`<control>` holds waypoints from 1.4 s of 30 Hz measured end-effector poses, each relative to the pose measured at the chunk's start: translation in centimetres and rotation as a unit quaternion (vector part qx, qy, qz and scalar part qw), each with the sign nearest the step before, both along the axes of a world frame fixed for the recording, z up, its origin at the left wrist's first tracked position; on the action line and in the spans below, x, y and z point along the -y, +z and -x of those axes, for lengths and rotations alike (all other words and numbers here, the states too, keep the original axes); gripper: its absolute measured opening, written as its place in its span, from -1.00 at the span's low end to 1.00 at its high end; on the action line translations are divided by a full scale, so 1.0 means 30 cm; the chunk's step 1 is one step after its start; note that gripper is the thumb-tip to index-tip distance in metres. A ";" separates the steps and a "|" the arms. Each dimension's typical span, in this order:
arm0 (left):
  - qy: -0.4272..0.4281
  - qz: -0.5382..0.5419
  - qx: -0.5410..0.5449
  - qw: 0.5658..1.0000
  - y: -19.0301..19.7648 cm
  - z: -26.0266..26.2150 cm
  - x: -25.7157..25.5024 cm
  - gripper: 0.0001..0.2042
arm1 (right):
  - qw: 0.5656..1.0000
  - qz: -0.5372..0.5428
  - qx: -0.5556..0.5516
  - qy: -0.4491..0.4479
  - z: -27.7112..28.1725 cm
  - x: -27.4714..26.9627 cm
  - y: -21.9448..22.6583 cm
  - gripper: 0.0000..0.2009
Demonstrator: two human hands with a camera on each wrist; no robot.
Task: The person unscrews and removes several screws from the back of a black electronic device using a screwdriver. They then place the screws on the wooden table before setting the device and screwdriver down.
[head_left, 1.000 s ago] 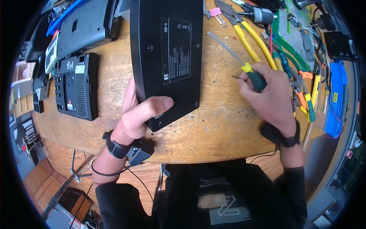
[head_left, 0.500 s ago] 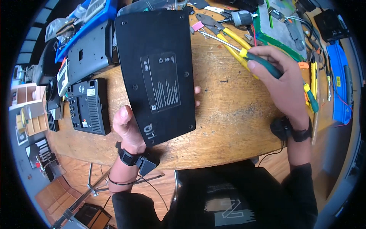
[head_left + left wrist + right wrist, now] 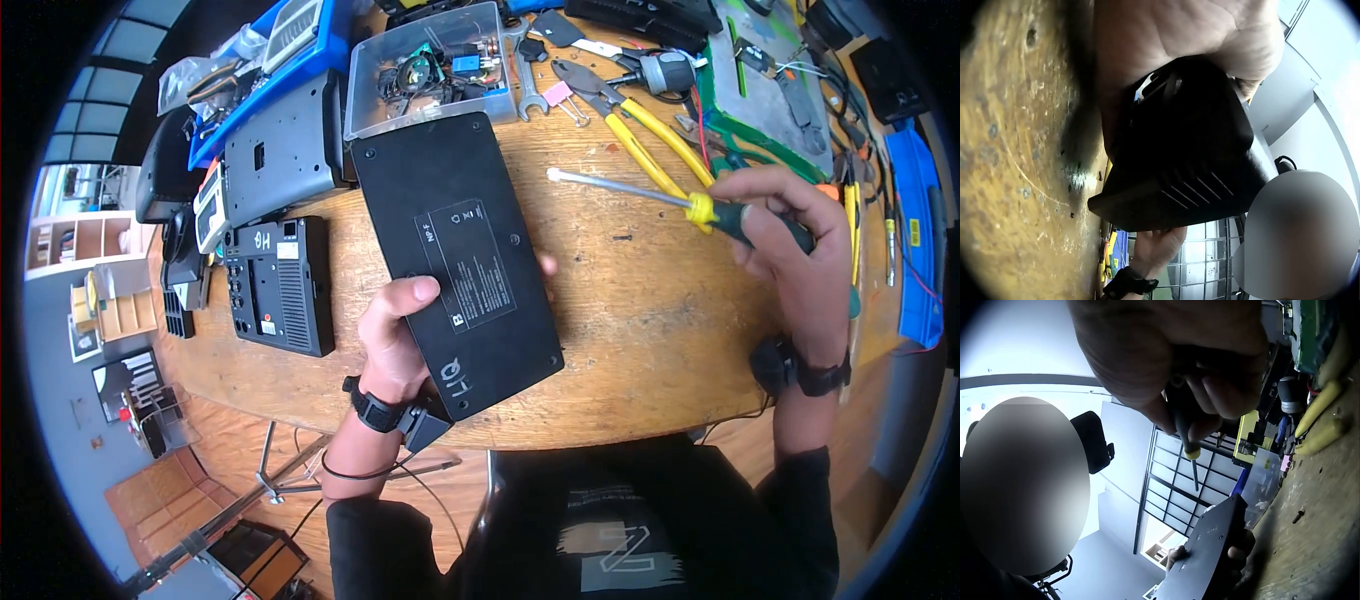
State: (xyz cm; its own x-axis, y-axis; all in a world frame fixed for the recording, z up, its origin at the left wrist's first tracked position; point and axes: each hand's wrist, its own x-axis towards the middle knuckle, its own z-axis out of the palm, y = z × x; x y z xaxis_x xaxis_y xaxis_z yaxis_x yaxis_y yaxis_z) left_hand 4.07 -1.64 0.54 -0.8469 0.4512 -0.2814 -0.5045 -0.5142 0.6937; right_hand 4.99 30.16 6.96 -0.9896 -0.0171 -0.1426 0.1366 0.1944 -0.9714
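Observation:
My left hand grips a flat black electronic device by its left side, thumb on the labelled face and fingertips showing at the far edge. Screw holes sit near the device's corners, and "HQ" is marked by the lower end. Slots show along its side in the left wrist view. Off to the right, my right hand holds a screwdriver by its green and yellow handle. Its shaft points left toward the device, apart from it. A small dark screw lies on the wooden table between both hands.
Left of the device lie a second black unit and a larger black panel. Behind stands a clear box of parts. Yellow-handled pliers, a wrench and a pink binder clip lie at the back right.
The device has come down and tilted in the head view, and the left thumb has shifted up its side, uncovering the "HQ" mark. The screwdriver has swung nearly level as the right hand moved right.

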 end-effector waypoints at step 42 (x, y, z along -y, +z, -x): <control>0.089 0.167 0.023 0.982 0.073 -0.063 -0.007 -0.42 | 0.941 -0.291 -0.158 0.074 -0.044 0.070 0.024 -0.89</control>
State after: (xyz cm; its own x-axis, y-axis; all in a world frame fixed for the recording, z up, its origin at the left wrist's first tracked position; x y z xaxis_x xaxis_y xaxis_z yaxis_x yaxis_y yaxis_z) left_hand 5.96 -1.43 2.74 -0.8872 0.1731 -0.4278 -0.4614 -0.3457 0.8171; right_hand 6.31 28.06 7.69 -0.9772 -0.1672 0.1308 -0.2112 0.7002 -0.6820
